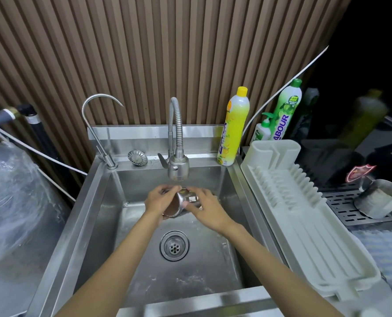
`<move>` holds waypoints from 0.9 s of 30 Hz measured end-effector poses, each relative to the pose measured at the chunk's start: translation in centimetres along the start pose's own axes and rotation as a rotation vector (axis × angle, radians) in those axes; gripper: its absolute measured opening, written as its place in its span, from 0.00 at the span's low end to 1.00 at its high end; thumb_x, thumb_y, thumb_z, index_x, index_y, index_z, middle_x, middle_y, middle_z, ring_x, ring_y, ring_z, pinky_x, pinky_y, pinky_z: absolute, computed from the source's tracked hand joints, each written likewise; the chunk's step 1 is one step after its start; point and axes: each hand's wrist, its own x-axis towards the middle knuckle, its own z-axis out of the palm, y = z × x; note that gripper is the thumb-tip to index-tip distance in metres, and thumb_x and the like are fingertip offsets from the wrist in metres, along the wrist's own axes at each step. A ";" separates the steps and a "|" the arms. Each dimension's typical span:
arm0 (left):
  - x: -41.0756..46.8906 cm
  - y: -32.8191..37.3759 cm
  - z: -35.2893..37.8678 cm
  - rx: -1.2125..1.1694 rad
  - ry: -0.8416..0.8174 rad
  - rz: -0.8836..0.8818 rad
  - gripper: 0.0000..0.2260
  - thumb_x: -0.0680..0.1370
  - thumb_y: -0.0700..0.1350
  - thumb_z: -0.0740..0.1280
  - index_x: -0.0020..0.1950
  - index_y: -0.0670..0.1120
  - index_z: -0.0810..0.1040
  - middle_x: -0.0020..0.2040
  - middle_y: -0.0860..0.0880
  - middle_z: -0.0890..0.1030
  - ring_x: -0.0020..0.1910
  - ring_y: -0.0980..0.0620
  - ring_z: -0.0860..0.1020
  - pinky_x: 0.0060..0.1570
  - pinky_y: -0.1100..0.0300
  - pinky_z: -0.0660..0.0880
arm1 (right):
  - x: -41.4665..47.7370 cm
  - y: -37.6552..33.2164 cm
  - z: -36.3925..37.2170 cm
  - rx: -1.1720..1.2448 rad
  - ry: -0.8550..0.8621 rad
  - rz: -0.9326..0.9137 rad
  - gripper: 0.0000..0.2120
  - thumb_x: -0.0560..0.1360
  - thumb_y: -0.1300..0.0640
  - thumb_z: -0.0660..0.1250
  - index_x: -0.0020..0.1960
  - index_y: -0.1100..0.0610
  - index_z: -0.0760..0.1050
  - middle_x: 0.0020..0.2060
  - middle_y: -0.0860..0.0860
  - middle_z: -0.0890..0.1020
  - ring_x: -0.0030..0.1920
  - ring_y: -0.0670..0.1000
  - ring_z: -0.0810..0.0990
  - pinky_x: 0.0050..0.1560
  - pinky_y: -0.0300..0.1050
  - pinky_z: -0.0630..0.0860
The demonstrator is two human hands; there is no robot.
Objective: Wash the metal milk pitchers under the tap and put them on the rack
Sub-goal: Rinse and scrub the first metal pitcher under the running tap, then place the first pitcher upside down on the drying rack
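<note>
A small metal milk pitcher [179,205] lies tilted on its side between both hands, directly under the flexible tap's spray head [178,168], over the steel sink [112,191]. My left hand [159,200] grips it from the left. From the right, my right hand [205,207] holds it too, thumb on its side. A second, larger metal pitcher [379,197] stands on a perforated drip tray at the right. The white dish rack [304,213] beside the sink holds nothing.
A drain [174,245] sits in the sink floor. A thin gooseneck tap [98,129] and a strainer [137,157] are on the back ledge. A yellow soap bottle [232,129] and green bottles [284,113] stand behind the rack. A plastic-wrapped tank [14,202] is at the left.
</note>
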 end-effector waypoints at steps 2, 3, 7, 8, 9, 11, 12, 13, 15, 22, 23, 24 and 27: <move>-0.2 0.1 0.0 -0.050 -0.023 -0.048 0.09 0.69 0.53 0.73 0.40 0.53 0.75 0.55 0.43 0.77 0.55 0.41 0.77 0.39 0.53 0.78 | -0.3 0.9 -0.5 -0.278 -0.056 -0.060 0.33 0.73 0.43 0.65 0.74 0.46 0.55 0.69 0.54 0.65 0.71 0.55 0.62 0.73 0.59 0.54; -0.4 0.2 0.1 -0.053 -0.051 -0.065 0.09 0.69 0.53 0.73 0.42 0.52 0.75 0.54 0.43 0.76 0.54 0.41 0.77 0.39 0.54 0.77 | -0.4 1.3 -0.8 -0.396 -0.035 -0.078 0.36 0.72 0.43 0.66 0.74 0.46 0.54 0.69 0.54 0.66 0.71 0.55 0.62 0.73 0.59 0.54; -1.8 1.1 1.7 -0.100 -0.235 -0.123 0.20 0.70 0.57 0.71 0.54 0.47 0.73 0.49 0.46 0.76 0.51 0.44 0.77 0.40 0.54 0.78 | -1.0 1.5 -2.4 -0.596 0.193 -0.129 0.39 0.66 0.41 0.71 0.72 0.48 0.59 0.64 0.55 0.72 0.64 0.58 0.69 0.64 0.54 0.64; -2.0 1.3 2.2 -0.113 -0.270 -0.118 0.20 0.70 0.57 0.71 0.54 0.46 0.73 0.49 0.46 0.77 0.50 0.45 0.77 0.40 0.55 0.77 | -1.1 1.7 -3.0 -0.616 0.221 -0.119 0.39 0.66 0.39 0.71 0.72 0.48 0.60 0.64 0.54 0.73 0.65 0.58 0.69 0.64 0.54 0.63; -2.2 1.5 2.8 -0.141 -0.300 -0.106 0.19 0.71 0.56 0.70 0.54 0.46 0.73 0.48 0.46 0.77 0.49 0.47 0.77 0.40 0.57 0.77 | -1.3 1.9 -3.6 -0.628 0.242 -0.099 0.39 0.65 0.37 0.70 0.71 0.49 0.61 0.64 0.53 0.73 0.65 0.57 0.69 0.64 0.54 0.63; -2.5 2.0 4.0 -0.241 -0.352 -0.075 0.14 0.74 0.51 0.68 0.54 0.44 0.75 0.46 0.46 0.79 0.45 0.49 0.78 0.43 0.58 0.77 | -1.5 2.8 -5.2 -0.587 0.281 -0.036 0.39 0.64 0.34 0.68 0.68 0.52 0.65 0.61 0.53 0.76 0.63 0.56 0.73 0.61 0.53 0.65; -2.7 2.5 4.7 -0.291 -0.372 -0.056 0.12 0.75 0.48 0.68 0.54 0.43 0.75 0.46 0.46 0.79 0.44 0.50 0.78 0.46 0.58 0.77 | -1.7 3.2 -6.1 -0.523 0.305 0.001 0.38 0.63 0.33 0.68 0.66 0.54 0.66 0.58 0.54 0.78 0.60 0.57 0.75 0.59 0.52 0.68; -2.8 3.0 5.5 -0.326 -0.391 -0.033 0.11 0.76 0.46 0.67 0.55 0.41 0.76 0.45 0.45 0.79 0.44 0.50 0.78 0.49 0.57 0.77 | -2.0 3.8 -7.0 -0.433 0.335 0.035 0.38 0.62 0.33 0.68 0.64 0.55 0.67 0.56 0.54 0.79 0.57 0.58 0.77 0.55 0.52 0.71; -3.1 4.3 7.1 -0.340 -0.433 0.033 0.09 0.77 0.40 0.65 0.56 0.40 0.77 0.45 0.45 0.80 0.46 0.50 0.78 0.56 0.55 0.74 | -2.5 4.7 -8.8 -0.247 0.400 0.083 0.37 0.62 0.34 0.70 0.62 0.54 0.67 0.54 0.54 0.80 0.54 0.58 0.79 0.50 0.51 0.75; -4.2 8.1 14.2 -0.236 -0.659 0.207 0.19 0.78 0.32 0.59 0.68 0.40 0.69 0.67 0.44 0.73 0.66 0.50 0.71 0.65 0.54 0.69 | -2.8 8.2 -15.9 -0.006 0.579 0.215 0.32 0.61 0.41 0.75 0.58 0.55 0.70 0.52 0.53 0.80 0.50 0.56 0.79 0.47 0.52 0.76; -4.4 8.6 15.3 -0.201 -0.687 0.235 0.19 0.78 0.32 0.58 0.69 0.41 0.68 0.67 0.46 0.73 0.66 0.52 0.71 0.64 0.55 0.68 | -2.8 8.8 -16.9 0.011 0.597 0.227 0.31 0.61 0.42 0.75 0.57 0.56 0.70 0.52 0.53 0.78 0.50 0.55 0.78 0.47 0.51 0.75; -4.5 9.0 16.5 -0.164 -0.710 0.264 0.20 0.79 0.32 0.58 0.70 0.43 0.67 0.67 0.48 0.73 0.64 0.54 0.71 0.64 0.56 0.68 | -2.6 9.4 -17.9 0.018 0.611 0.240 0.30 0.62 0.43 0.76 0.57 0.56 0.71 0.52 0.52 0.78 0.50 0.54 0.77 0.47 0.49 0.74; -3.8 9.9 20.2 -0.050 -0.727 0.333 0.22 0.79 0.32 0.56 0.72 0.46 0.65 0.66 0.52 0.72 0.62 0.57 0.71 0.62 0.60 0.68 | -2.0 11.6 -20.2 0.027 0.615 0.296 0.30 0.62 0.42 0.75 0.57 0.56 0.72 0.51 0.50 0.79 0.51 0.53 0.78 0.48 0.48 0.73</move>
